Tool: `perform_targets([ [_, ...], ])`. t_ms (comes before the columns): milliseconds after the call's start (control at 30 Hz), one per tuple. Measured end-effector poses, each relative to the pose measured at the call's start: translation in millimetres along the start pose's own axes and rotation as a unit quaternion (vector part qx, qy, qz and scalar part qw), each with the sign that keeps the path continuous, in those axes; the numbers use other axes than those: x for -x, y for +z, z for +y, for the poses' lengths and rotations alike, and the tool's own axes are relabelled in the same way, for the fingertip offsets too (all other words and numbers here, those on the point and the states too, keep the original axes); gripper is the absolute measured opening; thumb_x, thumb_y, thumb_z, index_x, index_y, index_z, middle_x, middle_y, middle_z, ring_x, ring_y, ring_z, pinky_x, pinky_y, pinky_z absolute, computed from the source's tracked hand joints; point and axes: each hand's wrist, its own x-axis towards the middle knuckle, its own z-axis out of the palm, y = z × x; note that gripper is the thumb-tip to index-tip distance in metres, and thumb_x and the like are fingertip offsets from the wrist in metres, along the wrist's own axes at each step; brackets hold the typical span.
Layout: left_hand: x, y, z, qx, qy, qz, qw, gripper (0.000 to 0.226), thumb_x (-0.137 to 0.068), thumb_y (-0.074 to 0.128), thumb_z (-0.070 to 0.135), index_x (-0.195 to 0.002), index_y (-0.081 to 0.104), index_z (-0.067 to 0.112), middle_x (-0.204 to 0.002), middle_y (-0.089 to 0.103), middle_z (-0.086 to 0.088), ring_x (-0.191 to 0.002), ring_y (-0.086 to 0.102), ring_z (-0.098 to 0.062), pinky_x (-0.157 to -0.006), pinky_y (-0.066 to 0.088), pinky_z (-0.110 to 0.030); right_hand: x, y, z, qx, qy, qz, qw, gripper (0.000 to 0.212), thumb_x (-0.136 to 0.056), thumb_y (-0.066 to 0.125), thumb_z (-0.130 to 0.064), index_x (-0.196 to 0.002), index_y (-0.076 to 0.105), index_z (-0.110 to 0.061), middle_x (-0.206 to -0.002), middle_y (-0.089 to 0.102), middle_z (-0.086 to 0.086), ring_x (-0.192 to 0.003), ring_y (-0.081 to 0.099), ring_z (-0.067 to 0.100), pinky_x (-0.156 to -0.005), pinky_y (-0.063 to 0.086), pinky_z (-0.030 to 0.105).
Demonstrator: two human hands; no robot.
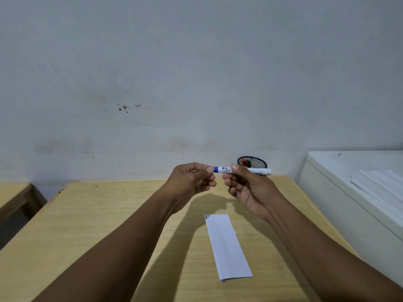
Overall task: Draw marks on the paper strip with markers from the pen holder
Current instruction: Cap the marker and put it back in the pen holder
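I hold a white marker with a blue end (242,170) level above the table, in front of the wall. My right hand (248,188) pinches its white barrel. My left hand (192,179) grips the blue cap end; the cap itself is mostly hidden in my fingers. Whether the cap is on or off I cannot tell. A white paper strip (226,245) lies on the wooden table below my hands, with one short blue mark at its far left corner. A black mesh pen holder (258,163) stands at the back by the wall, with red and black marker caps showing inside.
The light wooden table (98,225) runs to the wall. A white cabinet (349,192) with stacked white sheets on top stands at the right edge. Another wooden table corner (15,197) sits at the left, across a gap.
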Motion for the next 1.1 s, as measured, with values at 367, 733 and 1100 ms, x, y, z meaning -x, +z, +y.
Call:
perform_targets([
  [367,-44.4,27.5,53.9,-0.170,0.135,0.067,0.974,0.010,-0.094,0.070,0.009,-0.084,0.071,0.011,-0.078,0.075,-0.008,-0.076,0.074,-0.020,-0.077,0.056,-0.034,-7.1,-51.6,-83.0,0.367,0.096,0.010,0.925,0.042,-0.087,0.073,-0.044,-0.101,0.068,-0.006,-0.068,0.071,0.009,-0.047,0.064,0.014,-0.040,0.037,0.021],
  [733,-94.6,88.7,27.5,-0.453,0.211,0.039,0.865,0.006,-0.088,0.070,0.019,-0.090,0.072,0.014,-0.086,0.080,0.003,-0.085,0.072,-0.017,-0.082,0.057,-0.035,-31.7,-80.3,-94.9,0.441,-0.007,0.085,0.893,0.027,-0.095,0.069,-0.028,-0.101,0.069,-0.003,-0.075,0.072,0.013,-0.054,0.066,0.022,-0.044,0.040,0.024],
  [1100,-110.5,86.1,12.1,-0.616,0.173,-0.053,0.767,0.020,-0.087,0.073,0.020,-0.104,0.080,0.013,-0.101,0.078,-0.009,-0.088,0.068,-0.028,-0.081,0.058,-0.040,-46.2,-89.1,-77.2,0.455,-0.017,0.093,0.885,0.029,-0.094,0.069,-0.025,-0.108,0.067,0.001,-0.071,0.073,0.009,-0.047,0.068,0.016,-0.047,0.040,0.024],
])
